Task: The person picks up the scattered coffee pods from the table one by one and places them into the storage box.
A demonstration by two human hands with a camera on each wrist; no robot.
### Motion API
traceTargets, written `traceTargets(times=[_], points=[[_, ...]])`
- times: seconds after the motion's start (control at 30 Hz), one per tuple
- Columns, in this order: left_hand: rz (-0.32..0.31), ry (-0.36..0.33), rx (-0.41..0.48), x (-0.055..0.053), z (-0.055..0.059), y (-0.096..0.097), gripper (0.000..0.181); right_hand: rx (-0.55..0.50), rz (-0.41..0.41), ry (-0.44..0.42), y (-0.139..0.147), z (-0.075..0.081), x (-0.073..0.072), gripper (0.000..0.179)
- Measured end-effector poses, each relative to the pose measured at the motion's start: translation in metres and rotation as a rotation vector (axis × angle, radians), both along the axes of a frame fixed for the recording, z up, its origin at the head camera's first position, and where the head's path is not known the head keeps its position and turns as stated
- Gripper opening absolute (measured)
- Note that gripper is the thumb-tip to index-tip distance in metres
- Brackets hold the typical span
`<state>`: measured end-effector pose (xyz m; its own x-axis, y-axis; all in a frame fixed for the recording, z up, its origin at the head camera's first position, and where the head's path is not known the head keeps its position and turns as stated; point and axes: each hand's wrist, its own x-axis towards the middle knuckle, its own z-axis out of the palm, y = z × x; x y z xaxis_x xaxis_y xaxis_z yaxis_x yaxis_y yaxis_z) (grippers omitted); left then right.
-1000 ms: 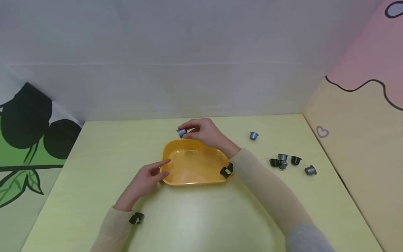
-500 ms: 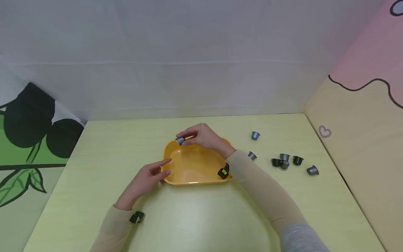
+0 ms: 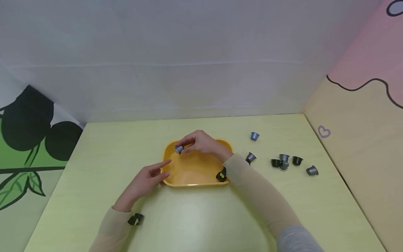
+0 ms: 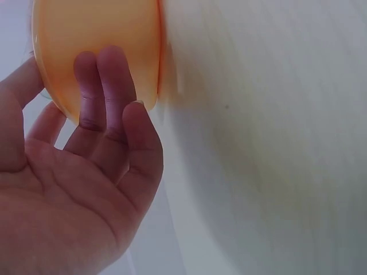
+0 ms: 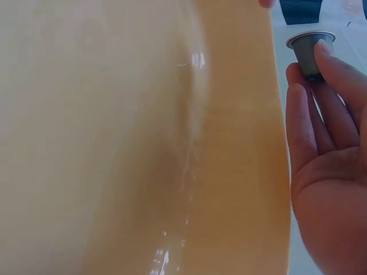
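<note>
My right hand [image 3: 201, 142] pinches a grey coffee capsule [image 3: 179, 149] between thumb and fingers, over the far left part of a yellow tray [image 3: 192, 171]. In the right wrist view the capsule [image 5: 312, 54] shows its wide rim at the top, beside the tray's wall [image 5: 246, 143]. My left hand [image 3: 146, 180] holds the tray's left end, thumb and index finger over the rim. From the left wrist camera, the other fingers [image 4: 114, 97] lie curled against the tray's outside [image 4: 114, 26]. Part of the tray is hidden behind my right hand and sleeve.
A blue capsule [image 3: 254, 136] stands at the back right. Another grey capsule [image 3: 251, 156] lies by my right forearm, a dark one partly hidden there. Farther right are black [image 3: 297, 160] and grey capsules in a cluster, and a grey one [image 3: 312, 170] on its side.
My right hand has brought the capsule from behind the tray's far rim nearer to me, over the tray. The capsules by my right forearm have come into sight. My left hand stays in place.
</note>
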<state>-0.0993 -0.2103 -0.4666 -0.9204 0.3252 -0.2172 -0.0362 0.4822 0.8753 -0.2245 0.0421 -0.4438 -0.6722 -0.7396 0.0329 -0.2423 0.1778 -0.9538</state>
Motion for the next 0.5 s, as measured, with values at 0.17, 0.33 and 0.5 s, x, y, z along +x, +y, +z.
traceTargets(times=[0.17, 0.33, 0.5], points=[[-0.011, -0.010, 0.014, -0.001, 0.000, 0.000, 0.053, 0.052, -0.005, 0.014, 0.001, -0.005, 0.001, 0.029], [-0.028, -0.035, 0.061, -0.001, 0.000, -0.001, 0.052, 0.117, 0.027, 0.024, -0.001, -0.009, 0.001, 0.031], [-0.017, -0.056, 0.084, 0.000, 0.001, -0.001, 0.053, 0.209, 0.067, 0.054, -0.005, -0.011, 0.003, 0.033]])
